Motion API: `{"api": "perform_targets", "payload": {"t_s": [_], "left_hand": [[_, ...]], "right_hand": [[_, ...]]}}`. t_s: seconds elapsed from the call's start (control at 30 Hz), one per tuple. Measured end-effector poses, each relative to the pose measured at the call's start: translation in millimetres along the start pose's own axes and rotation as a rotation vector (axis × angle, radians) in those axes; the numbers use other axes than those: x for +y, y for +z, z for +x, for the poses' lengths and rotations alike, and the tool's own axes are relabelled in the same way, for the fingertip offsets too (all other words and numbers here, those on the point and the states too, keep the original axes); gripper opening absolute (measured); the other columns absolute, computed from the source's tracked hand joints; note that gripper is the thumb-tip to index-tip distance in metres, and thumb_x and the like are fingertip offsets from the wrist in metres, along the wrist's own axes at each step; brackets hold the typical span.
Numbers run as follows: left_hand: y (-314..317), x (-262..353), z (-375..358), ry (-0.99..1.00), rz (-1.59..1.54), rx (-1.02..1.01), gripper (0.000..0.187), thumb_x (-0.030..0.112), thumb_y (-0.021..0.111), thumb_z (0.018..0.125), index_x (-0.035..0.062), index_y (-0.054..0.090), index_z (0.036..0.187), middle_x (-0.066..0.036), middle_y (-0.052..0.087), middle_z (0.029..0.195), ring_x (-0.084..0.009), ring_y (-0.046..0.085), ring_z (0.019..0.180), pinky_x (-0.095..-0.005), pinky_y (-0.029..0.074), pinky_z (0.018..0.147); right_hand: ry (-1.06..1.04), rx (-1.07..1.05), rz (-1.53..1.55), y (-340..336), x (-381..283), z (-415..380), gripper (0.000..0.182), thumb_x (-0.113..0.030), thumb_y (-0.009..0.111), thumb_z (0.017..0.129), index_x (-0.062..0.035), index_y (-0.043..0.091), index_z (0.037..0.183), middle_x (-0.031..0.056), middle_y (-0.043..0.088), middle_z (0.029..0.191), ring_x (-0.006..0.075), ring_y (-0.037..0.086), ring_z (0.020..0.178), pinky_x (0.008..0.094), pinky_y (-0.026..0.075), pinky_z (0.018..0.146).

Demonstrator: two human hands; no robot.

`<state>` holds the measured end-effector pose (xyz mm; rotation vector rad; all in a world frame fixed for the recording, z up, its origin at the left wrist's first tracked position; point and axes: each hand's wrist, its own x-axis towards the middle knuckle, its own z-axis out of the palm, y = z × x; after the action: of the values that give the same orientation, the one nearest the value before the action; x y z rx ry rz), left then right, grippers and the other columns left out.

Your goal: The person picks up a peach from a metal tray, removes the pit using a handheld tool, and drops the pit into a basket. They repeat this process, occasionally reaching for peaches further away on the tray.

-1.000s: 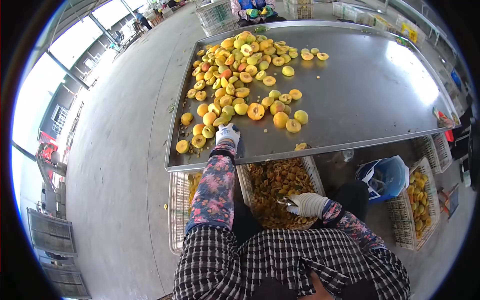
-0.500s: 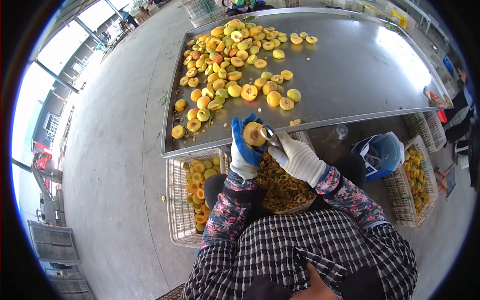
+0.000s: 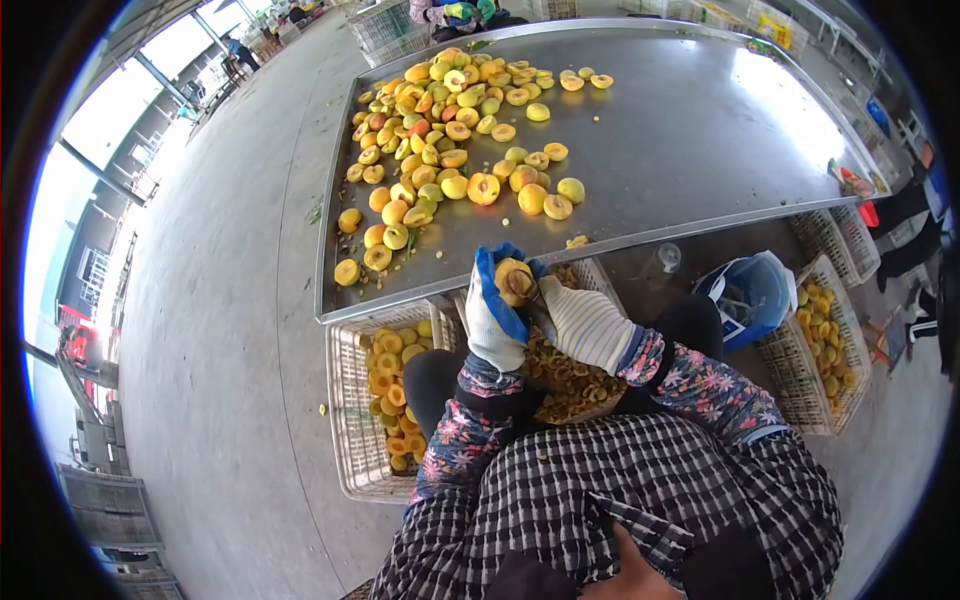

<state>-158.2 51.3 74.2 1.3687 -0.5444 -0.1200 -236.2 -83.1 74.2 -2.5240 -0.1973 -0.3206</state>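
Note:
My left hand, in a blue and white glove, is wrapped round a halved yellow fruit near the table's front edge. My right hand, in a striped white glove, is closed on a metal pitting tool, whose head is at the fruit and largely hidden. Beneath both hands stands a crate holding brown fruit scraps. On the metal table lies a heap of halved yellow and green fruit.
A crate of fruit halves stands at lower left. To the right are a blue bucket, a clear cup and another fruit crate. Beyond the table's far edge, a person's gloved hands show.
The fruit in my left hand has turned and the tool sits closer against it. The whole view has shifted slightly, moving the table's contents left.

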Motion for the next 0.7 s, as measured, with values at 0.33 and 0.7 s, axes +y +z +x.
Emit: {"api": "perform_targets", "payload": {"t_s": [0.33, 0.7], "left_hand": [[14, 5, 6, -0.227, -0.908, 0.170, 0.034, 0.033, 0.044, 0.105, 0.0021, 0.048, 0.117, -0.014, 0.055, 0.114, -0.0326, 0.059, 0.106, -0.0514, 0.049, 0.100], [27, 9, -2, -0.053, -0.704, 0.182, 0.040, 0.036, 0.039, 0.106, 0.0016, 0.044, 0.126, -0.013, 0.050, 0.121, -0.0318, 0.053, 0.118, -0.0490, 0.043, 0.109]], "right_hand": [[0.033, 0.116, 0.228, -2, -14, 1, 0.036, -0.027, 0.058, 0.095, 0.0033, 0.046, 0.110, 0.0245, 0.063, 0.073, 0.0434, 0.064, 0.067, 0.0509, 0.049, 0.059], [0.003, 0.181, 0.217, 8, -17, 0, 0.039, -0.025, 0.059, 0.094, 0.0067, 0.045, 0.113, 0.0249, 0.064, 0.077, 0.0433, 0.064, 0.068, 0.0505, 0.050, 0.059]]}}
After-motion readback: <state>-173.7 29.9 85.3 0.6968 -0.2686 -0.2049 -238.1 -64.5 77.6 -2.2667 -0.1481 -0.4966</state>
